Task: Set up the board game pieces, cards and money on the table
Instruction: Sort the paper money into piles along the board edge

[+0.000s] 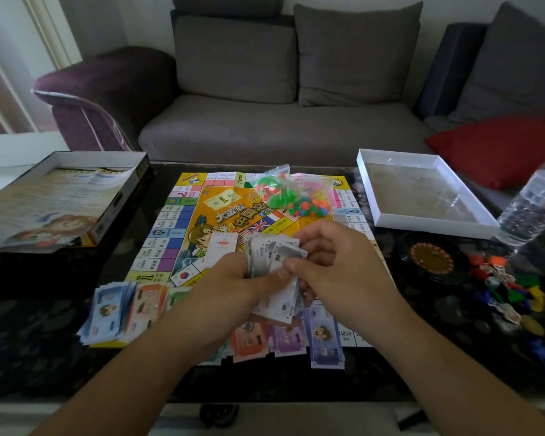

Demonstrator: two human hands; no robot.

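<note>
Head view: both hands over the near half of the game board [183,215] on the dark table [44,325]. Left hand [230,278] grips a fanned stack of grey banknotes [271,253], fingers curled round it. Right hand [331,262] pinches the top notes from the right. Sorted money piles [114,309] lie just below the hands. Bags of plastic pieces [283,193] sit beyond, on the board's far side.

A home living room: grey sofa [265,121] with cushions behind a dark coffee table [44,309].
</note>
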